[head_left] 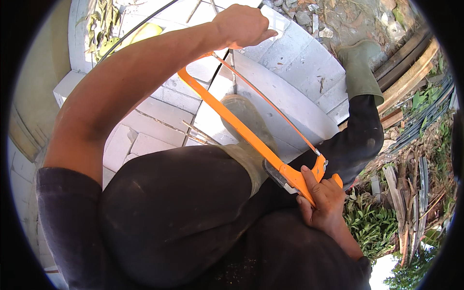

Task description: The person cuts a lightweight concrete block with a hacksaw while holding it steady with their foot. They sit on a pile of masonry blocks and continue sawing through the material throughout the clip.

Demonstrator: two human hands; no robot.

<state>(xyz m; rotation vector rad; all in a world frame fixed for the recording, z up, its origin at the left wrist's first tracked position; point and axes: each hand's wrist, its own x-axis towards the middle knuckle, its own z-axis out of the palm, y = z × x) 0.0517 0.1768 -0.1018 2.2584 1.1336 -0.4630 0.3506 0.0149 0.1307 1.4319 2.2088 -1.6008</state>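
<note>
My right hand [325,198] is wrapped round the handle of an orange hacksaw [237,124], its index finger laid along the frame. The saw slants up and left, and its thin blade [270,101] faces away from me. My left hand [241,26] is closed at the top middle, with its thumb toward the right. Out from under it comes a thin rod [234,79], which the blade crosses near its far end. The rod runs down to my left boot [241,113]. My left forearm partly covers the saw's far end.
Pale blocks [299,63] lie under and around my feet. More thin rods [200,130] rest left of the saw. My right boot [360,67] stands near rubble [304,17]. Wood strips [403,203] and leafy plants [369,224] are on the right; green fruit [147,31] lies upper left.
</note>
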